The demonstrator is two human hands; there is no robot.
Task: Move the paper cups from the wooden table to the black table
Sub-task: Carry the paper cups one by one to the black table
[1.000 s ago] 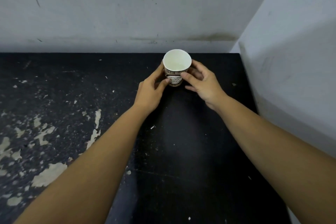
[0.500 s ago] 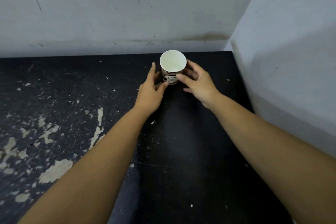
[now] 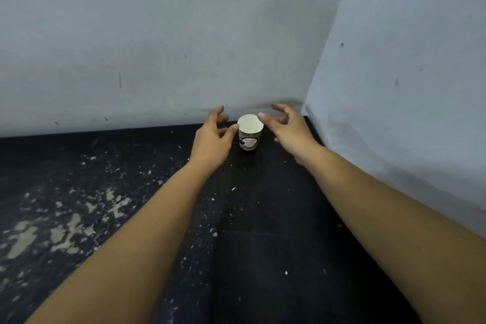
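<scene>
1. I am watching both hands come off the paper cup (image 3: 250, 132). A second ago they were wrapped around its sides; now the fingers are spreading and lifting away.
2. The left hand (image 3: 211, 139) is hanging open just left of the cup, fingers loosely curled. Its thumb tip is sitting right at the rim, and I cannot tell whether it is touching or just clear of it.
3. The right hand (image 3: 288, 129) is opening wider, fingers fanned above and to the right of the cup, thumb near the rim but holding nothing.
4. The cup is standing upright on the black table (image 3: 263, 231), mouth up, printed label facing me, near the back right corner where the two grey walls (image 3: 157, 34) are meeting.
5. My reading: this cup is delivered, since it is standing alone with no hand gripping it. The release is looking clean; the cup is not tilting.
6. The wooden table is not showing in this view, so I cannot say how many cups are waiting there. I am expecting the hands to pull back and turn toward it next.
</scene>
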